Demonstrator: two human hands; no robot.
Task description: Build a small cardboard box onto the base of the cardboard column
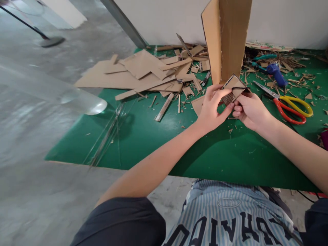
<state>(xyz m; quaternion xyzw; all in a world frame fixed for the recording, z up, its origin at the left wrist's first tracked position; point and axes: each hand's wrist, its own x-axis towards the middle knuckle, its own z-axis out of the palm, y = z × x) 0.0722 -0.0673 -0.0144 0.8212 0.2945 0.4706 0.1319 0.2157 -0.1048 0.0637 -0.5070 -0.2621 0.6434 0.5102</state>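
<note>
My left hand (212, 106) and my right hand (249, 110) are both closed on a small folded cardboard piece (232, 88), held a little above the green mat (143, 136). The left fingers curl over its left edge. The right fingers pinch its lower right side, where the corrugated edge shows. Directly behind the piece stands a tall folded cardboard sheet (227, 37), upright on the mat.
Flat cardboard offcuts (133, 73) and strips lie piled at the mat's back left. Red-and-yellow scissors (289, 104) lie right of my hands, a blue glue gun (276, 73) behind them. Thin sticks (107, 136) lie at the left. Concrete floor surrounds the mat.
</note>
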